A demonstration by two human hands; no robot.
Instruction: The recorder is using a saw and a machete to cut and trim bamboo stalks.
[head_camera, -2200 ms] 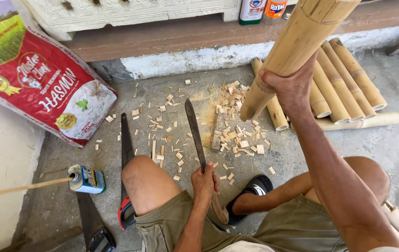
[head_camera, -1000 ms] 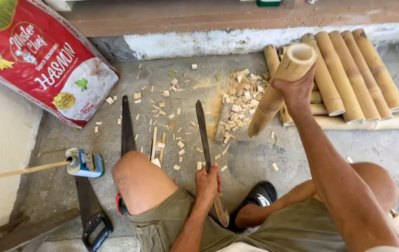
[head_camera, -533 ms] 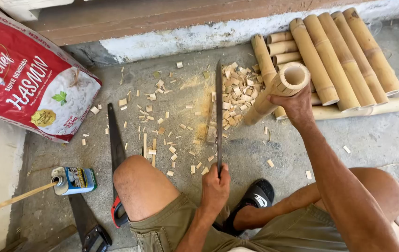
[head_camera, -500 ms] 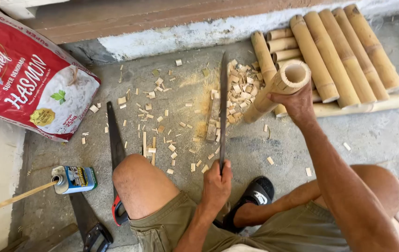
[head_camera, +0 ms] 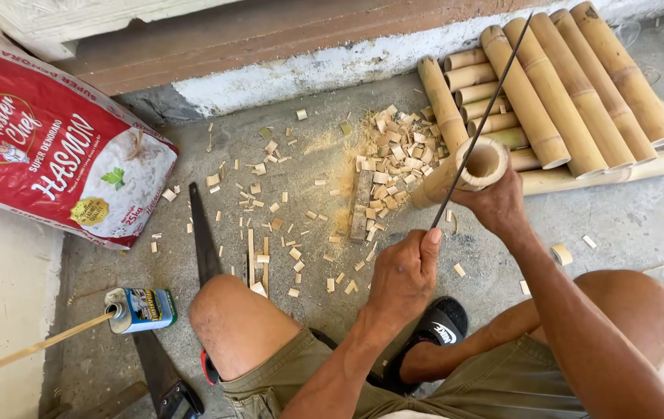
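My left hand (head_camera: 403, 273) grips the handle of a long knife (head_camera: 481, 124). Its blade shows edge-on, a thin dark line rising up and to the right across the bamboo tube's mouth. My right hand (head_camera: 495, 203) holds a short hollow bamboo tube (head_camera: 456, 174) tilted, open end up, lower end on the concrete floor beside a small wooden block (head_camera: 361, 206). A heap of bamboo chips (head_camera: 394, 159) lies just behind the tube. My bare knees frame the hands.
A row of long bamboo poles (head_camera: 572, 101) and short cut pieces (head_camera: 473, 77) lies at the back right. A red and white sack (head_camera: 53, 159) leans at the left. A handsaw (head_camera: 204, 244), a small can (head_camera: 140, 309) with a stick, and a second saw (head_camera: 163, 380) lie by my left knee.
The bamboo tube has come down from high in the air to a low tilt on the floor. The knife has lifted off the floor and swung up over the tube's open end.
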